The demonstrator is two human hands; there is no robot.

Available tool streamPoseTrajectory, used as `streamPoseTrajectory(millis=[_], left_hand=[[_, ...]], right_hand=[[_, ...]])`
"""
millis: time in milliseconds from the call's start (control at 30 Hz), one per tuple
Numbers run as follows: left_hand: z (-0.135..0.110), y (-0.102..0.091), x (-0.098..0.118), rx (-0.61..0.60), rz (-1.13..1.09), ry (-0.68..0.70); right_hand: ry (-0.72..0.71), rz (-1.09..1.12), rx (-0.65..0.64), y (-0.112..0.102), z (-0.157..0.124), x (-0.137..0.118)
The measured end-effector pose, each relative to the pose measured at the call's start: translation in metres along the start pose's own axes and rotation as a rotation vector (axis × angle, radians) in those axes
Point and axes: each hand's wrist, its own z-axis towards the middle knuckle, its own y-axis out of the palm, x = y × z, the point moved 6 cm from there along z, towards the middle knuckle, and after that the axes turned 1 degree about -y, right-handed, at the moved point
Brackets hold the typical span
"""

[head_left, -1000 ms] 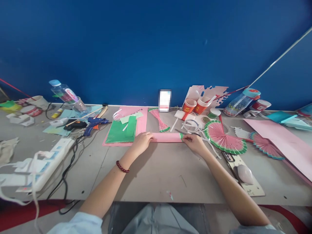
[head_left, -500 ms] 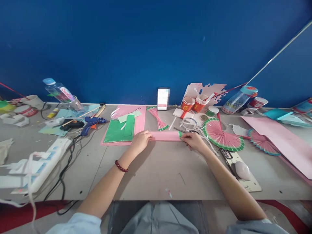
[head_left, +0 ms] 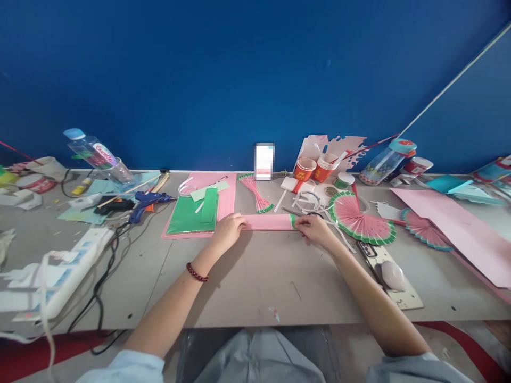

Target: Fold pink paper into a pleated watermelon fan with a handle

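Observation:
A long pink paper strip (head_left: 266, 222) with a green band at its right end lies across the middle of the grey table (head_left: 255, 282). My left hand (head_left: 230, 229) has its fingers closed on the strip's left end, which they partly cover. At the other end, my right hand (head_left: 313, 229) pinches the strip by its green band. Just beyond it lies a pleated pink and green paper piece (head_left: 256, 194), narrow in the middle. Right of my right hand is a watermelon-patterned paper fan (head_left: 363, 218), spread out. Scissors (head_left: 317, 215) lie partly hidden behind my right hand.
Green paper sheets (head_left: 190, 215) on pink paper lie left of my left hand. Farther left are a blue glue gun (head_left: 146, 205) and a white power strip (head_left: 75, 271) with cables. Red paper cups (head_left: 305, 169) stand at the back. A phone (head_left: 393, 276) lies at right under a white mouse (head_left: 393, 275).
The view has shifted slightly, so everything sits a little farther left. Both hands keep the same hold on the pink strip.

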Motion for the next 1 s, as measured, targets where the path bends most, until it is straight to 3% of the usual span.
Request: streamPoseTrajectory(millis=[500,633,1000], left_hand=[[0.003,0.000,-0.003,-0.020,-0.051,-0.030],[0.008,-0.002,-0.005,-0.076,-0.078,-0.018],[-0.001,-0.029,0.008,-0.216,-0.075,0.132]], right_hand=[[-0.096,-0.136,0.005,0.000,-0.004,-0.008],[-0.082,-0.160,0.015,-0.001,-0.007,-0.012],[-0.125,-0.180,0.033,0.000,-0.005,-0.011]])
